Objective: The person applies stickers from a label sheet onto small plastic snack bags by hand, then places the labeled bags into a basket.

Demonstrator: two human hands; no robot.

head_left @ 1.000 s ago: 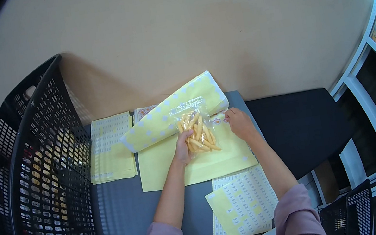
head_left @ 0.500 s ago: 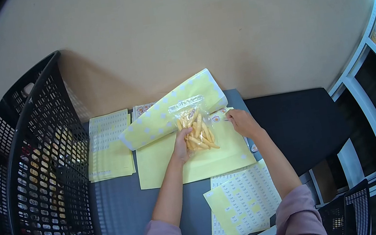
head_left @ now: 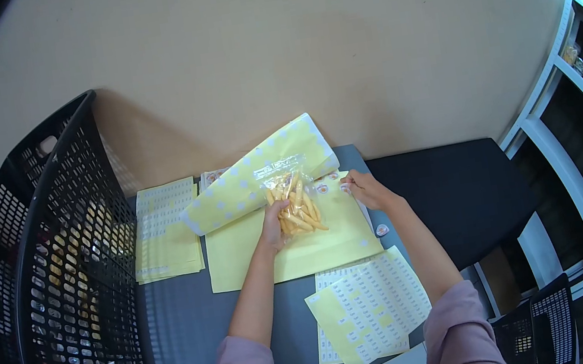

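A clear plastic bag (head_left: 298, 202) of pale yellow sticks is in my left hand (head_left: 275, 223), its fingers closed round the bag's left side. The bag is over a large yellow sheet (head_left: 280, 259). Right of the bag, my right hand (head_left: 366, 189) is closed in a pinch at the edge of a sheet with round stickers (head_left: 323, 188); what its fingertips hold is too small to make out. Behind the bag a folded yellow sheet with pale spots (head_left: 253, 176) lies slanted. One loose round sticker (head_left: 382, 229) rests on the grey table (head_left: 192, 325).
A tall black perforated basket (head_left: 72, 275) with packed items stands at the left. Printed label sheets (head_left: 166, 227) lie beside it, and more label sheets (head_left: 371, 309) lie near the front edge. A black surface (head_left: 452, 196) and white-framed shelves (head_left: 579, 162) are at the right.
The whole view has shifted slightly. My right hand has drawn a little nearer to the bag, and the loose round sticker shows more fully. My left hand still holds the bag.
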